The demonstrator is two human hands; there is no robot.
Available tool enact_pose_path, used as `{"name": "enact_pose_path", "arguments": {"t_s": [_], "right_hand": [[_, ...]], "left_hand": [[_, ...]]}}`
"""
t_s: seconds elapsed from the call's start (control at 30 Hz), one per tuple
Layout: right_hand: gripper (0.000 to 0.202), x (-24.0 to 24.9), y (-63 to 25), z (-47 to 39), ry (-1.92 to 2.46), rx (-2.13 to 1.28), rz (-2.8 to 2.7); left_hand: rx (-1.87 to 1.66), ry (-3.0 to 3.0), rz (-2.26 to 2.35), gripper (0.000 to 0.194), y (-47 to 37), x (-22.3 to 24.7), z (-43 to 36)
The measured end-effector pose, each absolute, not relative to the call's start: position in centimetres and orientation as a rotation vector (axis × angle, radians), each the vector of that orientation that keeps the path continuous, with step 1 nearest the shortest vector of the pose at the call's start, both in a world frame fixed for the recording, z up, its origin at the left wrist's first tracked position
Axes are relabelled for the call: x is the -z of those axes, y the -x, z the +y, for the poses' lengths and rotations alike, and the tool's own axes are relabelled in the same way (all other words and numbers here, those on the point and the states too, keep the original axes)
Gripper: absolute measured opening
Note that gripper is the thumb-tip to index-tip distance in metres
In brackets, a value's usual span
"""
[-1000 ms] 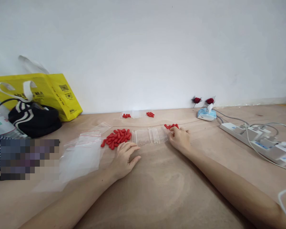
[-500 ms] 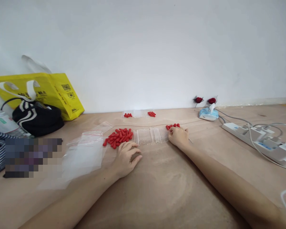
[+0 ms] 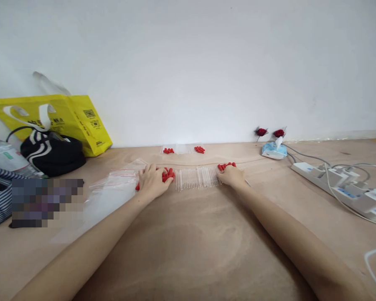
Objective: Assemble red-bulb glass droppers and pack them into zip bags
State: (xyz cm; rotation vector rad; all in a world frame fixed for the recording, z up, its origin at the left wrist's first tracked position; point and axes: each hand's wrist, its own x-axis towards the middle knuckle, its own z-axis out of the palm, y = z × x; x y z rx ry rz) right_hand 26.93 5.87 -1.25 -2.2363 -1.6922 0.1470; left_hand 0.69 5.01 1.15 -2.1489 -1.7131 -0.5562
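Note:
My left hand (image 3: 153,181) lies over the pile of red pieces (image 3: 168,173), its fingers spread and covering much of the pile. To the right of the pile, a row of thin clear sticks (image 3: 196,178) lies side by side on the table. My right hand (image 3: 232,175) is at the right end of that row, beside a small group of red pieces (image 3: 227,166). Its fingertips are bent down and partly hidden, so what they may hold does not show.
Clear zip bags (image 3: 113,196) lie left of my left hand. Two small red groups rest on clear bags (image 3: 181,149) by the wall. A yellow bag (image 3: 94,125) and black pouch (image 3: 54,156) stand left; a tissue pack (image 3: 274,151) and power strip (image 3: 341,186) with cables are right.
My left hand has moved left and away from me onto the red pile, which it now partly covers. My right hand has shifted slightly left at the end of the stick row.

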Motion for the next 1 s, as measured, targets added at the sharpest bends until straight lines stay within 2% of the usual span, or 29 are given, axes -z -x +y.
{"name": "enact_pose_path", "arguments": {"t_s": [0.27, 0.5, 0.63, 0.73, 0.87, 1.0], "right_hand": [[0.026, 0.9, -26.5, 5.3, 2.146, -0.087, -1.699], [0.019, 1.4, -25.6, 0.6, 1.276, -0.074, -2.199], [0.018, 2.3, -26.2, -1.5, 1.083, -0.113, -2.356], [0.018, 2.6, -26.8, -1.8, 1.056, -0.141, -2.378], [0.02, 2.5, -27.1, -1.7, 1.043, -0.175, -2.376], [0.027, 2.4, -26.4, -2.0, 1.055, -0.139, -2.373]], "left_hand": [[0.609, 2.138, -1.821, 0.018, -1.5, -0.7, 5.9], [0.795, 2.127, -1.785, 0.017, -1.5, -0.4, 5.5], [1.055, 2.366, -1.399, 0.016, -1.5, -0.3, 3.0], [0.919, 2.65, -1.132, 0.013, -1.5, 0.0, 0.2], [0.812, 2.806, -1.106, 0.01, -1.5, 0.4, -2.0], [0.763, 2.822, -1.114, 0.029, -1.8, 0.7, -1.9]]}}
